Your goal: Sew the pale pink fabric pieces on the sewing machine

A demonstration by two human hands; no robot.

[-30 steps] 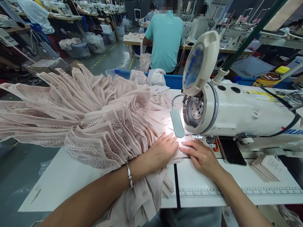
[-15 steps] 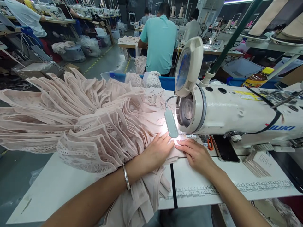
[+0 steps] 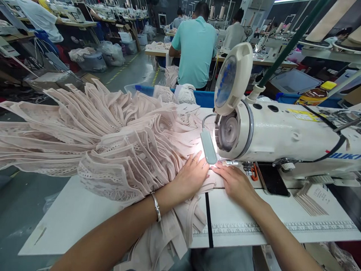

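Pressing my left hand (image 3: 191, 176) flat on the pink fabric piece (image 3: 210, 180) right in front of the sewing machine (image 3: 282, 131), fingers spread and not pinching anything. My right hand (image 3: 236, 183) lies flat beside it too, fingertips on the same piece's edge just below the needle area, which the little lamp (image 3: 208, 146) lights up so bright I can't make out the needle itself. That piece lies on the white table (image 3: 254, 210), and the huge fanned stack of pink lace pieces (image 3: 98, 143) is piled to my left, touching my wrist. Someone in a teal shirt (image 3: 197, 49) sits with their back to me further off.
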